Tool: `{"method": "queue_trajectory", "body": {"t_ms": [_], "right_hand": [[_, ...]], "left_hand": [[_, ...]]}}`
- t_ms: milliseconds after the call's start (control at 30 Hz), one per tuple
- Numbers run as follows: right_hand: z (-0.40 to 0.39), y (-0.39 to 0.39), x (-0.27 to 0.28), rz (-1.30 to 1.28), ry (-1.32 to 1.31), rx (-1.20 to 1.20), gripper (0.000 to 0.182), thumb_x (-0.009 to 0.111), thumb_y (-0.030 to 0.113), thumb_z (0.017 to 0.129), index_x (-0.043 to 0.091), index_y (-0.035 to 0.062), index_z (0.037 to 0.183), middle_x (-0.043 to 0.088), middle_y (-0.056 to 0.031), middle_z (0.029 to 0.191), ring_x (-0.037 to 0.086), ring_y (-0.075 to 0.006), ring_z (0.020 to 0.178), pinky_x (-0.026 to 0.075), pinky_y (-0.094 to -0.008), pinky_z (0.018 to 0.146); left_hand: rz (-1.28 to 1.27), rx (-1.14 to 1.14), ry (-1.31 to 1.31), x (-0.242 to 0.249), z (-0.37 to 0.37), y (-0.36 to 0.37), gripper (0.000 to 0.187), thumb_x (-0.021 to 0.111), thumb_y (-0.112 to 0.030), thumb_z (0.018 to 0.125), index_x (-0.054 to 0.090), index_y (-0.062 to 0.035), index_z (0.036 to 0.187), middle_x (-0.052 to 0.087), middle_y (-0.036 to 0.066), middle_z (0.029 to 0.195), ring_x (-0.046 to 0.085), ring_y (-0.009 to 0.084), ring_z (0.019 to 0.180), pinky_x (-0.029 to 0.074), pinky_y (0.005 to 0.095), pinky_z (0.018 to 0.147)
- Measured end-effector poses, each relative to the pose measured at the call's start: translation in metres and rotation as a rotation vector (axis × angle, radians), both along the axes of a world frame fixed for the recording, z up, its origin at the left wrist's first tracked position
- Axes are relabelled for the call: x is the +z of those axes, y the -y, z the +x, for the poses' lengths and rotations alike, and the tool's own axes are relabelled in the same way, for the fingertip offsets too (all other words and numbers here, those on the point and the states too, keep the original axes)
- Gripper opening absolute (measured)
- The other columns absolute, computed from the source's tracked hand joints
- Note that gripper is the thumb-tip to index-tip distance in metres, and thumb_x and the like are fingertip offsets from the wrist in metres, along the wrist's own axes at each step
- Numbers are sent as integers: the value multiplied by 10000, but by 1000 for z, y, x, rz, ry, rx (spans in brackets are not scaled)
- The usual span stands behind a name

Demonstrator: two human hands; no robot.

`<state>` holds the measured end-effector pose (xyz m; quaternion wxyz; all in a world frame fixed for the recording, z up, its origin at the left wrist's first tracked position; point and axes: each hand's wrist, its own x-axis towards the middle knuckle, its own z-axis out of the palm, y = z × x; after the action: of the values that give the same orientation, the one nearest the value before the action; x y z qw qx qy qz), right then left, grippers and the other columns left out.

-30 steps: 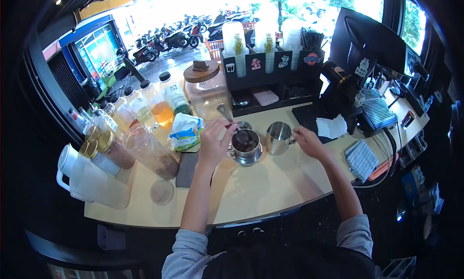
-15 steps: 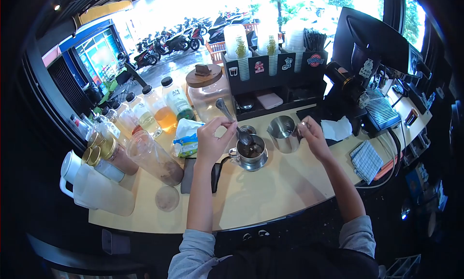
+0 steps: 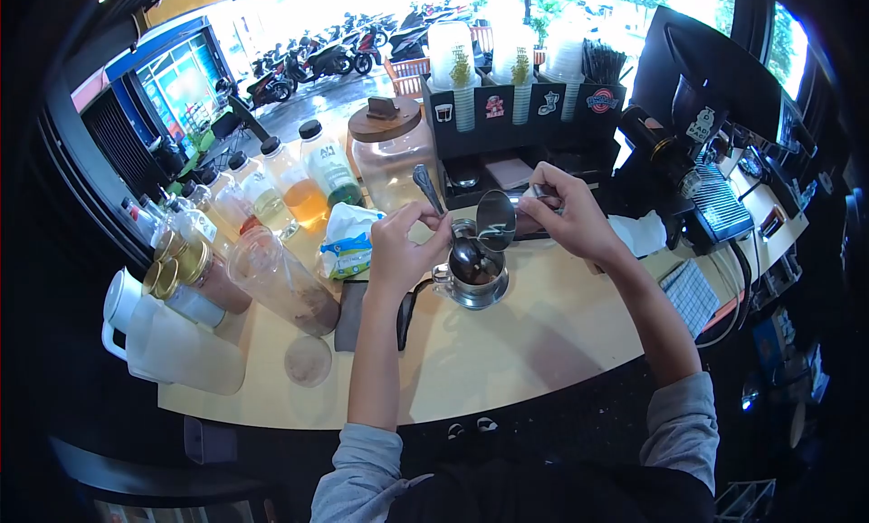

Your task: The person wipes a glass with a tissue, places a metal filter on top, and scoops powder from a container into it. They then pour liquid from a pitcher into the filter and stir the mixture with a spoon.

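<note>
My left hand (image 3: 409, 242) pinches the handle of a metal spoon (image 3: 473, 260), whose bowl is over a small metal cup (image 3: 474, 292) with dark contents. The cup has a side handle and stands on a metal saucer (image 3: 496, 298). With its fingers closed round the handle, my right hand (image 3: 566, 213) holds up a steel pitcher (image 3: 497, 220), tilted towards the cup. A round metal piece shows partly behind the cup. Whether liquid flows from the pitcher cannot be made out.
On the left stand a white-lidded jug (image 3: 181, 346), a clear pitcher (image 3: 281, 283), several bottles (image 3: 312, 201) and a wipes pack (image 3: 347, 242). Behind are a wooden-lidded jar (image 3: 391, 161) and a cup rack (image 3: 516, 115). A checked cloth (image 3: 685, 298) lies right, near a coffee machine (image 3: 724, 201).
The steel pitcher has been lifted off the counter, moved left and tilted beside the cup by my right hand. The spoon is now held more over the cup. The view has shifted slightly.
</note>
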<state>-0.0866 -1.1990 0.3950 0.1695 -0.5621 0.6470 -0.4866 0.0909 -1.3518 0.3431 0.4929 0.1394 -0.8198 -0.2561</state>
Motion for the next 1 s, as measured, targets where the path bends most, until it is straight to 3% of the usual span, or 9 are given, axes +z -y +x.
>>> {"method": "queue_trajectory", "body": {"t_ms": [67,167,300,567,800,1000], "right_hand": [[2,4,0,-77,-97,16,219,620,85,866,427,28,781,362,35,616,313,-33,608,300,-226,519],[4,6,4,-93,-152,43,231,625,91,864,421,23,781,365,17,613,312,-39,600,281,-237,506],[7,7,9,-73,-257,32,223,626,81,863,425,20,789,369,9,615,316,-45,603,290,-234,506],[5,13,6,-19,-249,98,222,617,11,848,405,-13,787,465,-37,683,554,-48,720,469,-236,596],[6,13,6,-43,-253,119,223,616,6,842,406,-34,782,459,-51,685,532,-49,686,453,-241,570],[10,13,9,-113,-382,94,256,662,46,796,422,-29,744,441,-101,662,462,-110,570,389,-289,500]], "left_hand": [[-24,3,-6,1,0,0,117,722,-73,749,624,-12,731,663,58,660,638,130,602,473,255,589],[10,14,1,-1,0,1,131,729,-74,713,606,-30,728,631,58,651,629,186,619,473,288,599],[2,18,1,1,1,-1,135,730,-76,712,603,-30,727,628,59,648,626,187,617,471,290,598],[11,-4,19,-2,1,-4,140,726,-92,711,599,-34,724,630,60,652,624,195,628,472,302,608],[-27,-11,8,-2,1,-4,142,728,-97,705,600,-40,728,634,60,663,623,206,646,473,315,629],[-2,-1,22,-1,0,-4,139,729,-97,704,606,-40,738,634,60,662,624,208,646,475,316,633]]}}
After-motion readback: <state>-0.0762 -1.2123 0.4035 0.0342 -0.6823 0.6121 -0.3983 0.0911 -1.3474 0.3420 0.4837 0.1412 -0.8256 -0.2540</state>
